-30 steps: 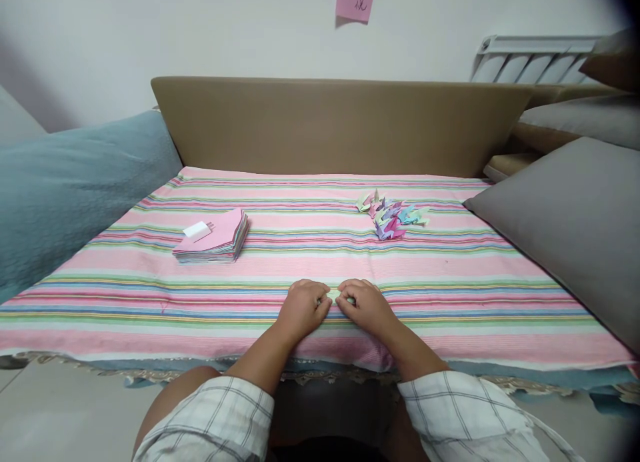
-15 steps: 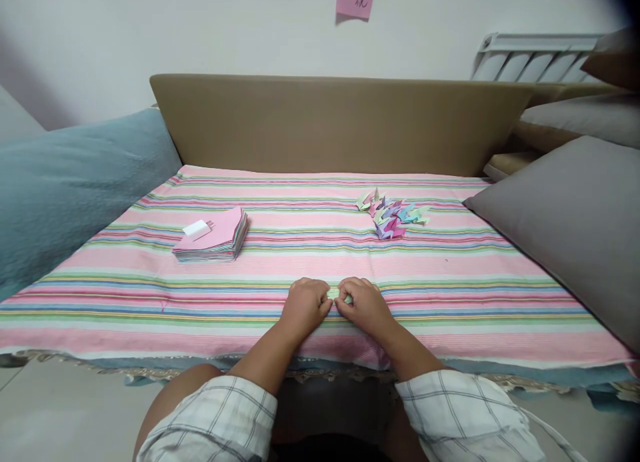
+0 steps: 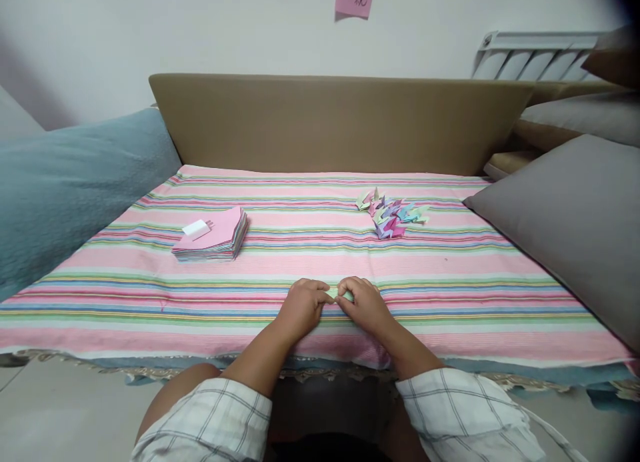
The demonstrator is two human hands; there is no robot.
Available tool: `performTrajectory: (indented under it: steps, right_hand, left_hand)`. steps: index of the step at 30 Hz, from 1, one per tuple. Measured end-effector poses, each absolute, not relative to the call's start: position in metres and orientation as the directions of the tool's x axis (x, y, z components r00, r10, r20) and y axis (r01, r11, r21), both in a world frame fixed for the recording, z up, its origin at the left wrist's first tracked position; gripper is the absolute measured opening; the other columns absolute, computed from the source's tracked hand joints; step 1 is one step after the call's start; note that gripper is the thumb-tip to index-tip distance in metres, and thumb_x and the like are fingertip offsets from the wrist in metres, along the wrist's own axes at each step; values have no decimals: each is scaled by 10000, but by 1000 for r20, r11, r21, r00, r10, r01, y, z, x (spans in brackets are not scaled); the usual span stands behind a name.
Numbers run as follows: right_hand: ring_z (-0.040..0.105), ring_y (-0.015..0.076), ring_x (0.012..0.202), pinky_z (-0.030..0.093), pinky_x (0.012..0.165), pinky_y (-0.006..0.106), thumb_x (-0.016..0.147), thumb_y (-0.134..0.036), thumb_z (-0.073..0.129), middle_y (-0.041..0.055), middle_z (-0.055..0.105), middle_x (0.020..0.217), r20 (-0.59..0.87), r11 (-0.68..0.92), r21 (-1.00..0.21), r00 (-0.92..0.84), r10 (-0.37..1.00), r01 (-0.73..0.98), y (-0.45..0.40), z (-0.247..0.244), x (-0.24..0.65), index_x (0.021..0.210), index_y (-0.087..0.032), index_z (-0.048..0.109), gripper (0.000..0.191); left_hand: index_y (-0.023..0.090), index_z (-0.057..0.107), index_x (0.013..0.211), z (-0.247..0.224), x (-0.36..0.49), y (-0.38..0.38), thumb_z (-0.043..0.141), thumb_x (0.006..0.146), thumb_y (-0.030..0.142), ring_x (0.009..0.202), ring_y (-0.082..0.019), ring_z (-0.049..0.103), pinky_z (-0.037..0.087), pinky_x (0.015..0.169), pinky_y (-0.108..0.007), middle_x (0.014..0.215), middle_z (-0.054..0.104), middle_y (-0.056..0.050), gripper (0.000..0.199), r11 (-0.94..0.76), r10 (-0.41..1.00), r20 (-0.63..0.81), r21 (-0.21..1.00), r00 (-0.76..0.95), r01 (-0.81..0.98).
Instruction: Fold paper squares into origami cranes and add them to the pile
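Between my two hands lies a small piece of light green paper [image 3: 333, 292], mostly covered by fingers. My left hand [image 3: 305, 303] is closed on its left side, thumb and fingers pinching the paper near the middle. On the right side my right hand [image 3: 364, 303] pinches the same paper, thumb and forefinger curled together. The paper's folded shape is too small and hidden to make out. Beyond my right hand sits a cluster of several folded paper cranes [image 3: 390, 215] in green, pink, purple and blue.
A stack of coloured paper [image 3: 220, 239] lies to the left with a white plug adapter [image 3: 197, 229] on top. A striped cloth [image 3: 300, 259] covers the seat. Grey cushions [image 3: 570, 209] stand at the right, a blue armrest [image 3: 85, 189] at the left, and a brown backrest [image 3: 340, 125] behind.
My left thumb has shifted right, towards my right fingertips, and my right fingers have opened slightly at the paper. The cranes and the stack stay where they were.
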State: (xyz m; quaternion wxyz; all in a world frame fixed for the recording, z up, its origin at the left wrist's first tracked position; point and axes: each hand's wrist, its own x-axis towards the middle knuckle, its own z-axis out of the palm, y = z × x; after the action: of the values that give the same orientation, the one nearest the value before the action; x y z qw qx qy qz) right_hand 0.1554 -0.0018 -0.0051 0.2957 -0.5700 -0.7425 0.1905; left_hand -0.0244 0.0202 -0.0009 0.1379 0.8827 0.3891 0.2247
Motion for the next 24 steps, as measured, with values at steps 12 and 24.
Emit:
performTrajectory:
  steps: [12, 24]
  right_hand:
    - [550, 183, 843, 415, 762, 318, 717, -172, 545, 21, 646, 924, 193, 286, -694, -213, 958, 661, 2, -9, 164, 876, -219, 613, 179]
    - [569, 192, 939, 419, 864, 352, 696, -93, 517, 28, 654, 982, 195, 320, -755, -270, 943, 573, 4, -9, 171, 868, -220, 617, 237]
  left_hand:
    - [263, 728, 886, 0, -24, 16, 519, 761, 91, 914, -212, 592, 457, 851, -416, 1042, 673, -51, 298, -688, 726, 301, 333, 618, 645]
    - [229, 714, 940, 8, -24, 8, 553, 762, 125, 948, -235, 607, 450, 868, -408, 1085, 672, -61, 261, -744, 667, 278, 190, 692, 641]
